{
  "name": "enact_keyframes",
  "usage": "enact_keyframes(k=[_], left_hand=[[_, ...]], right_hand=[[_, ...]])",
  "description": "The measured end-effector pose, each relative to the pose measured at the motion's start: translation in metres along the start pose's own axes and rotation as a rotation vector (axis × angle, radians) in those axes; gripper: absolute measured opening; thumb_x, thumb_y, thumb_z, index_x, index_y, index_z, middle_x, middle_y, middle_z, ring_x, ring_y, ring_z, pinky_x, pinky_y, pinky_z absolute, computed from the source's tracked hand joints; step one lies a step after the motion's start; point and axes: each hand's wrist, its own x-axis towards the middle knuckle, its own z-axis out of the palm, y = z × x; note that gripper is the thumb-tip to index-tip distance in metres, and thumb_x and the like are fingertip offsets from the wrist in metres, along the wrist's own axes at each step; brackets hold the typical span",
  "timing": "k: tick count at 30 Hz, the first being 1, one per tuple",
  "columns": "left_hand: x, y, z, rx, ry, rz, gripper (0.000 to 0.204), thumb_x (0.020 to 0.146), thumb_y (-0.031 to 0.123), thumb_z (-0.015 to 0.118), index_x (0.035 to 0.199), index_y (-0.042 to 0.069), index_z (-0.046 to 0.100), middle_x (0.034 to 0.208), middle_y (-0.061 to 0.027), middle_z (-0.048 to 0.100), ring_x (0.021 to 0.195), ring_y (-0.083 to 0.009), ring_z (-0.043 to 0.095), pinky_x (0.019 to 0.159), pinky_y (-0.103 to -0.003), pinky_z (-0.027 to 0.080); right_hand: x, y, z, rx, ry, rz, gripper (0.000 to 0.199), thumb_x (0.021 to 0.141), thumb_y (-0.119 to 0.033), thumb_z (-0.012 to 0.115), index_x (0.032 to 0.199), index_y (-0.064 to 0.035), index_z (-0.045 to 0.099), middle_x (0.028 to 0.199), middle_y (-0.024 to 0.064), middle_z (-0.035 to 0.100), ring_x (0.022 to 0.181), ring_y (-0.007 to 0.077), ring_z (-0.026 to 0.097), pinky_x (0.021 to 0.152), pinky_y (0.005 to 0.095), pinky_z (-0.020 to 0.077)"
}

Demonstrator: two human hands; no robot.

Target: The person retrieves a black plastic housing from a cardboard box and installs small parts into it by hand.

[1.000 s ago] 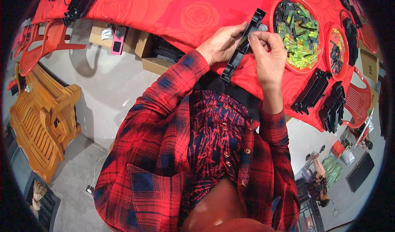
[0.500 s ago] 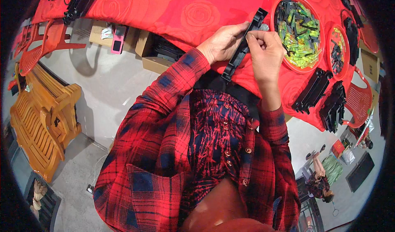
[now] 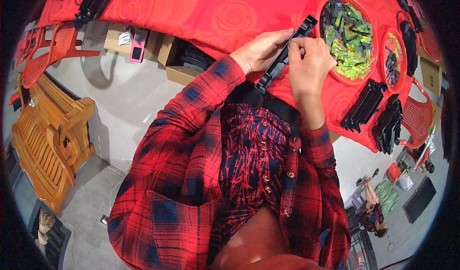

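Note:
My left hand (image 3: pixel 261 52) is closed around a long, narrow black plastic strip (image 3: pixel 272 72) with raised notched parts along it. The strip slants over the table's front edge, its far end up and to the right. At its upper half my right hand (image 3: pixel 310 64) is closed, thumb and forefinger pinched against the strip. Whatever those fingertips hold is hidden. Just right of that hand stands a red plastic basket (image 3: pixel 352 83), full of small yellow-green and black plastic pieces (image 3: pixel 350 37).
A smaller red basket (image 3: pixel 404 54) holds more small pieces. Black strips (image 3: pixel 362 106) lie stacked on the red rose-patterned tablecloth (image 3: pixel 235 18), with another stack (image 3: pixel 389 121) beside them. A cardboard box (image 3: pixel 179 76) sits below the table edge. A wooden chair (image 3: pixel 48 136) stands left; a person (image 3: pixel 373 217) is at lower right.
The strip has tilted further to the right, its far end shifting right and slightly nearer. My right hand has shifted slightly right with it, still pinching.

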Motion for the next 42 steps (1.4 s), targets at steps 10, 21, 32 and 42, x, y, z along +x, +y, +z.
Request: enact_keyframes(k=[10, 21, 32, 42], left_hand=[[-0.024, 0.0, 0.013, 0.025, -0.01, -0.109, 0.033, 0.101, 0.035, 0.054, 0.114, 0.006, 0.063, 0.105, -0.0029, 0.068, 0.095, -0.0123, 0.062, 0.087, -0.03, 0.05], [-0.043, -0.016, 0.027, 0.456, 0.053, 0.114, 0.031, 0.1, 0.021, 0.055, 0.126, 0.003, 0.055, 0.116, -0.0008, 0.06, 0.106, -0.0102, 0.056, 0.093, -0.026, 0.046], [-0.046, -0.032, 0.022, 0.693, 0.18, 0.19, 0.025, 0.1, 0.012, 0.051, 0.122, 0.001, 0.054, 0.107, -0.0007, 0.059, 0.097, -0.0094, 0.055, 0.085, -0.025, 0.048], [-0.052, -0.035, 0.026, 0.75, 0.242, 0.258, 0.019, 0.102, 0.012, 0.048, 0.117, 0.002, 0.053, 0.092, -0.0015, 0.06, 0.077, -0.0081, 0.056, 0.068, -0.024, 0.049]], right_hand=[[-0.006, 0.005, -0.009, 0.055, 0.003, 0.083, 0.006, 0.079, -0.011, 0.071, 0.08, -0.0072, 0.067, 0.077, 0.0106, 0.057, 0.081, 0.0315, 0.056, 0.074, 0.0439, 0.0407], [-0.016, 0.016, -0.01, 0.192, -0.065, 0.196, 0.007, 0.079, -0.011, 0.071, 0.081, -0.0047, 0.069, 0.077, 0.0117, 0.059, 0.08, 0.0311, 0.058, 0.073, 0.0437, 0.0428], [-0.024, 0.014, -0.005, 0.231, -0.122, 0.242, 0.008, 0.08, -0.013, 0.069, 0.08, -0.0048, 0.069, 0.076, 0.0117, 0.061, 0.081, 0.0308, 0.058, 0.074, 0.0441, 0.0427], [-0.024, 0.007, -0.01, 0.409, -0.138, 0.301, 0.006, 0.084, -0.01, 0.07, 0.086, -0.0043, 0.071, 0.078, 0.008, 0.059, 0.077, 0.0215, 0.057, 0.07, 0.0366, 0.0447]])
